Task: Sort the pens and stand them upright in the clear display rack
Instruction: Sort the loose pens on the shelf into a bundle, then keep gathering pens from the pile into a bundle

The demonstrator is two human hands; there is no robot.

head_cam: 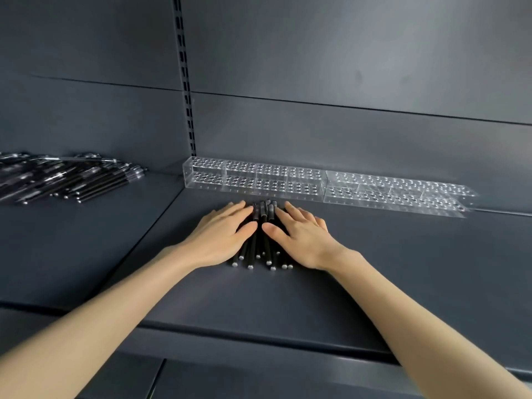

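Note:
A bundle of several black pens [262, 240] with silver ends lies flat on the dark shelf, pointing away from me. My left hand [223, 236] presses its left side with straight fingers, and my right hand [299, 237] presses its right side the same way. Just behind the pens stands a clear display rack [253, 180] with rows of holes, all without pens. A second clear rack [400, 191] adjoins it on the right.
Another pile of black and clear pens [63, 177] lies on the neighbouring shelf at far left. The dark shelf surface [403, 269] stretches to the right. A slotted upright [184, 76] runs up the back wall.

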